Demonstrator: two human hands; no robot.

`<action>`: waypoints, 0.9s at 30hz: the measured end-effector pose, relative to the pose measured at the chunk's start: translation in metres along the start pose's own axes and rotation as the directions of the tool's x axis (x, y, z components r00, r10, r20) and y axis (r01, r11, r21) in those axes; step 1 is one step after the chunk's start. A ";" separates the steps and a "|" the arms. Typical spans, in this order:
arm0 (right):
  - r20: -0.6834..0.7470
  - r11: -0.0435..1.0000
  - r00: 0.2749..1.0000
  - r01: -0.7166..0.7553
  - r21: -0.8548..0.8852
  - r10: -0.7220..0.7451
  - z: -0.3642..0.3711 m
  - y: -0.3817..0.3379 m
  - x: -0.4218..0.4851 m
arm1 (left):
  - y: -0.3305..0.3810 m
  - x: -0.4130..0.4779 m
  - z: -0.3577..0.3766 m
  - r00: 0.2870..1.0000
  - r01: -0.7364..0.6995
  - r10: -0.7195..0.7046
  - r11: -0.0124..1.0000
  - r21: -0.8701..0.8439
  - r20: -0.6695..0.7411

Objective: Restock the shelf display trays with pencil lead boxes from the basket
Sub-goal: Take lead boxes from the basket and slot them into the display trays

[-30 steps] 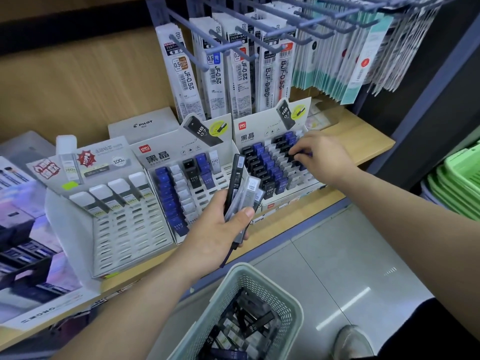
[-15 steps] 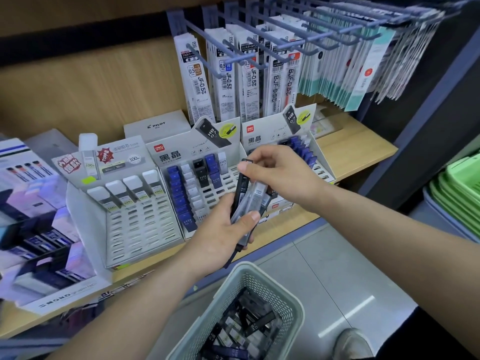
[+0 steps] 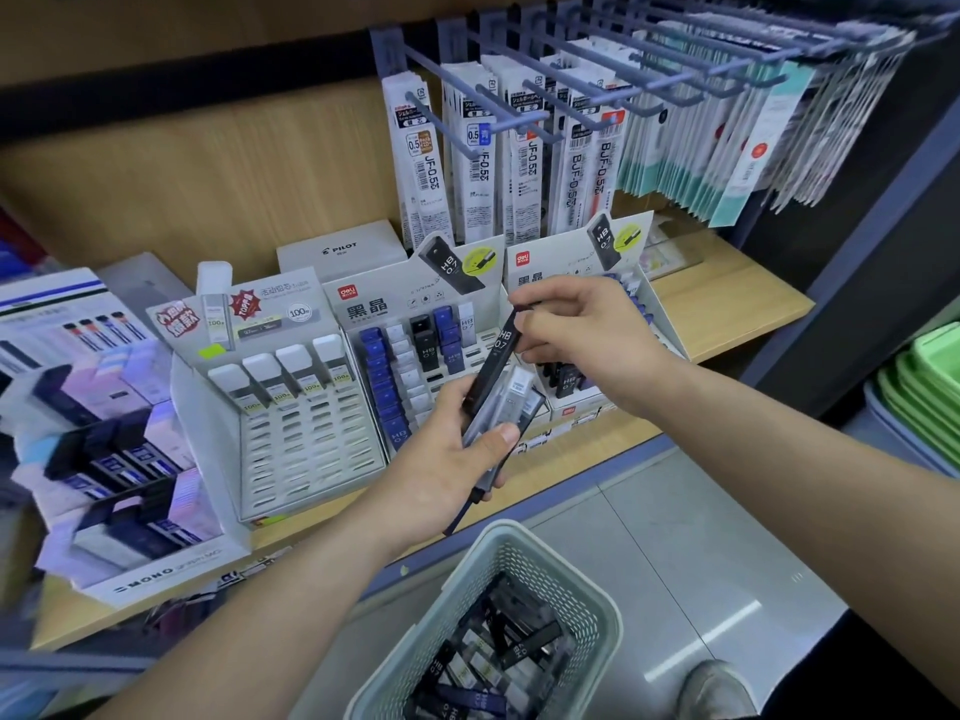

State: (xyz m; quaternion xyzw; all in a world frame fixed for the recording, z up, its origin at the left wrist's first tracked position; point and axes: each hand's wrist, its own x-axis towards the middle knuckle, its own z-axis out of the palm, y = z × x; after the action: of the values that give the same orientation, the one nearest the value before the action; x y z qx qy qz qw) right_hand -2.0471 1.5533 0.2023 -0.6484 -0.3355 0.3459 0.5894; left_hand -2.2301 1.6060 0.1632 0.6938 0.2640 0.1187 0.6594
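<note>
Now the left hand (image 3: pixel 441 459) clasps a fanned bundle of pencil lead boxes (image 3: pixel 511 402) so the right hand (image 3: pixel 582 335) can pinch one black box's (image 3: pixel 496 358) top, above the display trays (image 3: pixel 415 366) and basket (image 3: pixel 519 563).

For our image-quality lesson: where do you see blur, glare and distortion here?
Head view: blur smears the white MONO display box; glare streaks the grey floor tile; wide-angle distortion slants the dark shelf upright; the black HB 0.7 lead box reads sharp.
</note>
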 end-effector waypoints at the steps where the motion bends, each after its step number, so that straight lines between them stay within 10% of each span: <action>1: -0.003 1.000 1.000 -0.005 0.020 0.005 0.000 0.000 0.001 | -0.001 0.000 -0.001 1.000 0.002 -0.002 1.000 0.001 -0.003; 13: -0.047 0.980 0.997 0.076 0.185 -0.069 0.003 -0.005 0.006 | -0.005 -0.010 -0.013 0.999 0.035 -0.034 0.995 0.098 -0.018; 27: 0.141 0.727 0.943 0.323 -0.606 -0.301 0.055 0.027 0.034 | -0.022 -0.052 -0.074 0.985 0.064 -0.047 0.993 0.100 -0.165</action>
State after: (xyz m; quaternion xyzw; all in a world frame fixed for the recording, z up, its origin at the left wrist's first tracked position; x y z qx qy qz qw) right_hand -2.0741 1.6093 0.1696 -0.7343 -0.5442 0.1227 0.3869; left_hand -2.3161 1.6421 0.1587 0.7079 0.3420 0.1422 0.6014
